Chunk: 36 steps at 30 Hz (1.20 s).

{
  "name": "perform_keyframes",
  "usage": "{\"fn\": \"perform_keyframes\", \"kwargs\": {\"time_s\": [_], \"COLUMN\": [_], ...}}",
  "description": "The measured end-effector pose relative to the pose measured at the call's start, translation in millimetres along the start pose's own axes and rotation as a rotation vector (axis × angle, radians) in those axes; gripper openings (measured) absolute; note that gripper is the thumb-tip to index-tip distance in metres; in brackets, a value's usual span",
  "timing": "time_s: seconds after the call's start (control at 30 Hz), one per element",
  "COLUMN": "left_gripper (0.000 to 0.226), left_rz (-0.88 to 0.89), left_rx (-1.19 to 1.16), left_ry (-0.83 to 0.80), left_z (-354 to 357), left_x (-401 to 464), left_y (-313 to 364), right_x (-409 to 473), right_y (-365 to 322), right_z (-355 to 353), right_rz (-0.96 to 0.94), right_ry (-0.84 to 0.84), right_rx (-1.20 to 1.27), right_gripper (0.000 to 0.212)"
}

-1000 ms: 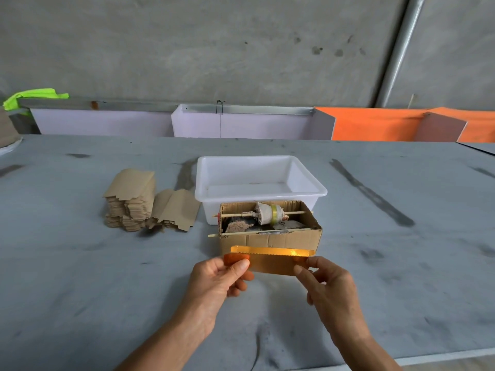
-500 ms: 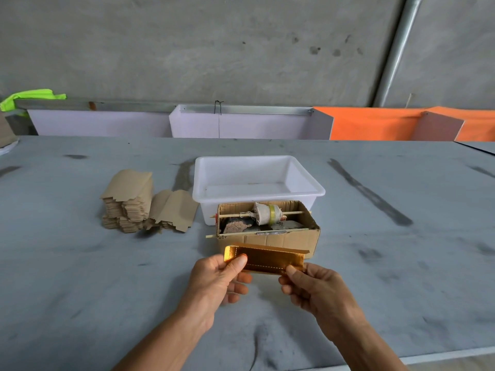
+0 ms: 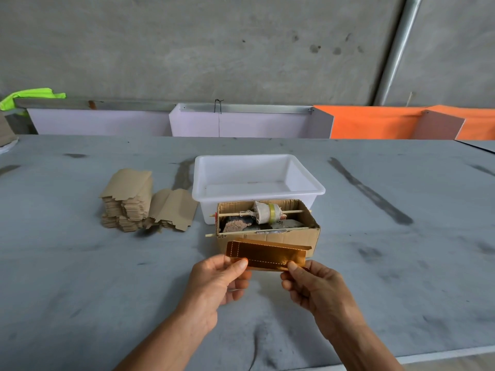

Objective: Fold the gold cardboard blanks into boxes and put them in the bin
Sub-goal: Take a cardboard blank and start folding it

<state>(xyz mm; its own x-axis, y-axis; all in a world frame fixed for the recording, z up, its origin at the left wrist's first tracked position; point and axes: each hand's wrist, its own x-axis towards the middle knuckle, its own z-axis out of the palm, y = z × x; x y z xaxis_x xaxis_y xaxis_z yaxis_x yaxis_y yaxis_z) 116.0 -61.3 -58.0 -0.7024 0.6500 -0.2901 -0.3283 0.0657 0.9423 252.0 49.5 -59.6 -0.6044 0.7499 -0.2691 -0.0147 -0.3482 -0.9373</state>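
Observation:
A gold cardboard blank (image 3: pixel 265 255), partly folded with white dashed crease lines, is held above the table in front of me. My left hand (image 3: pixel 218 281) pinches its lower left edge between thumb and fingers. My right hand (image 3: pixel 312 283) pinches its lower right corner. The white plastic bin (image 3: pixel 305 180) stands behind, with nothing visible inside. A stack of flat blanks (image 3: pixel 128 199), brown side up, lies to the bin's left, with more fanned out beside it (image 3: pixel 174 210).
A brown cardboard box (image 3: pixel 292 238) holding a tape roll on a stick and scraps sits between the bin and my hands. The grey table (image 3: pixel 401 263) stretches wide. White and orange panels (image 3: pixel 375 121) line the far edge.
The blank has turned so its gold face with dashed creases faces me. Both hands shifted their pinch to its lower edge, the right hand sliding outward to the corner.

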Motion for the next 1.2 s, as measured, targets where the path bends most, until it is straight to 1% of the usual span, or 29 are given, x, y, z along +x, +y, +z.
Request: {"fn": "perform_keyframes", "kwargs": {"time_s": [0.17,0.27,0.4,0.57,0.83,0.93,0.97,1.03,1.13,1.2], "left_gripper": [0.004,0.002,0.005,0.009,0.014,0.018,0.015,0.01,0.027,0.028], "left_rz": [-0.045,-0.045,0.0,0.149,0.423,0.522,0.555,0.623,0.731,0.783], "left_rx": [-0.088,-0.11,-0.093,0.031,0.153,0.252,0.29,0.349,0.406,0.46], "left_ry": [-0.051,-0.03,-0.014,-0.007,-0.04,-0.028,-0.016,-0.002,-0.003,-0.006], "left_z": [2.3,1.8,2.2,-0.5,-4.5,-7.4,-8.4,-9.5,-10.5,-11.9], "left_x": [1.0,2.7,3.8,4.7,7.1,9.3,9.7,9.4,6.9,6.9], "left_y": [1.8,0.2,-4.0,-9.5,-12.8,-16.6,-17.7,-19.0,-19.5,-19.8], "right_x": [1.1,1.3,2.7,2.8,-0.7,-1.9,-2.9,-4.9,-6.4,-6.4], "right_y": [-0.3,1.0,4.5,8.8,11.9,14.2,14.7,15.8,16.8,17.1], "right_z": [4.3,2.8,0.7,-0.7,0.8,0.7,0.9,0.4,-0.8,-1.6], "right_rz": [-0.021,-0.037,-0.04,-0.085,-0.181,-0.189,-0.187,-0.179,-0.165,-0.158], "right_ry": [0.06,0.068,0.078,0.094,0.111,0.072,0.052,0.021,-0.014,-0.054], "right_rx": [0.029,0.022,0.01,0.007,0.048,0.052,0.053,0.068,0.12,0.185], "right_gripper": [0.005,0.004,0.007,0.009,0.012,0.01,0.008,0.013,0.017,0.015]}}
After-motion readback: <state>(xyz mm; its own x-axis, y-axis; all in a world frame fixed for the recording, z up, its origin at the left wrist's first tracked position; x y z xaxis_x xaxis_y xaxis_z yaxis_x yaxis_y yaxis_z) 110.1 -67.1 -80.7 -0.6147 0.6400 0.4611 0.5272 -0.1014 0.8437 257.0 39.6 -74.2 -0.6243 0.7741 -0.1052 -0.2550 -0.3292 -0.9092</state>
